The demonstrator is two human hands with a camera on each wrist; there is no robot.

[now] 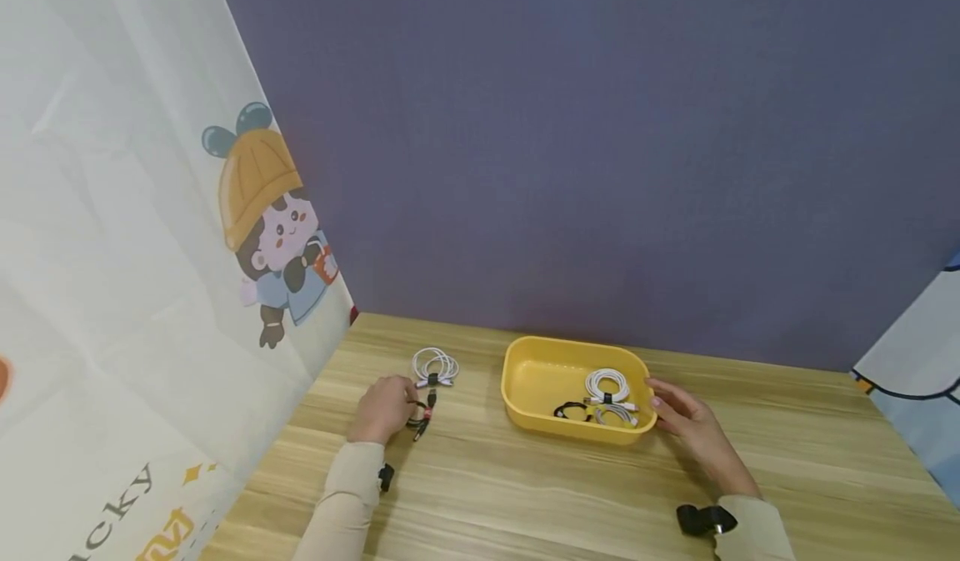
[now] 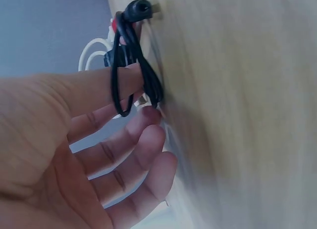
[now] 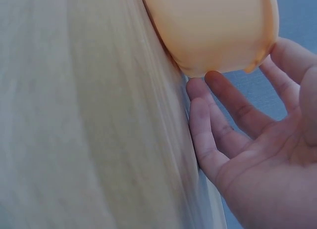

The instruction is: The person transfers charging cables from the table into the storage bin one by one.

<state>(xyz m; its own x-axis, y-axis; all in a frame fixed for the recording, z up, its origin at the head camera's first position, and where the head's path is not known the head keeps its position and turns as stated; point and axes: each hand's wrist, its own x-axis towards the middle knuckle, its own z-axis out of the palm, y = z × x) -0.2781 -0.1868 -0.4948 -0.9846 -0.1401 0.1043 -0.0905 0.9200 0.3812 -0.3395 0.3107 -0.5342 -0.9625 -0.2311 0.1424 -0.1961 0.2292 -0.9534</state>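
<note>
My left hand (image 1: 384, 409) pinches a coiled black cable (image 2: 148, 80) with a red tie, low over the wooden table. In the left wrist view the thumb passes through its loop, while the other fingers curl loosely below. Just beyond lies a white cable (image 1: 437, 369), coiled and bound with a black strap. My right hand (image 1: 693, 428) touches the right end of a yellow plastic bin (image 1: 540, 384), thumb at the rim and fingers relaxed against the wall. Inside the bin's right half sit a white coiled cable (image 1: 607, 384), a grey one (image 1: 617, 415) and a small black one (image 1: 573, 411).
The wooden table (image 1: 510, 494) meets a dark blue-grey panel (image 1: 600, 169) behind the bin. A white printed sheet (image 1: 112, 211) stands along the left edge, with another printed sheet (image 1: 911, 361) at the far right.
</note>
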